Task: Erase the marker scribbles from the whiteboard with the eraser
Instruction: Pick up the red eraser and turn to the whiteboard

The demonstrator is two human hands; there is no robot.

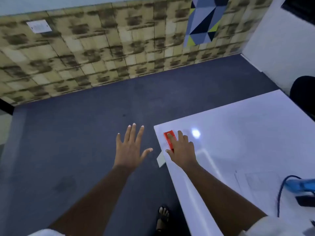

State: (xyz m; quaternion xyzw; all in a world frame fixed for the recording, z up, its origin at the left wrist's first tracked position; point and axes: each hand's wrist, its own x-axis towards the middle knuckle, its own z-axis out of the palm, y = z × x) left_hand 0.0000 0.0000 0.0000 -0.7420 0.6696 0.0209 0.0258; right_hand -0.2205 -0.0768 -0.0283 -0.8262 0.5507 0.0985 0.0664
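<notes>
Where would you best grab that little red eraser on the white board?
Probably across its two long sides, coming down from above. The red eraser is a flat oblong lying near the whiteboard's corner, so only its narrow width suits a thumb-and-finger grip. The right hand already covers it that way; the left hand hovers spread, off the board.

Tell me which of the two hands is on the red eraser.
The right hand: its fingers lie on the red eraser near the whiteboard corner. The left hand hovers spread above the dark floor, holding nothing.
</notes>
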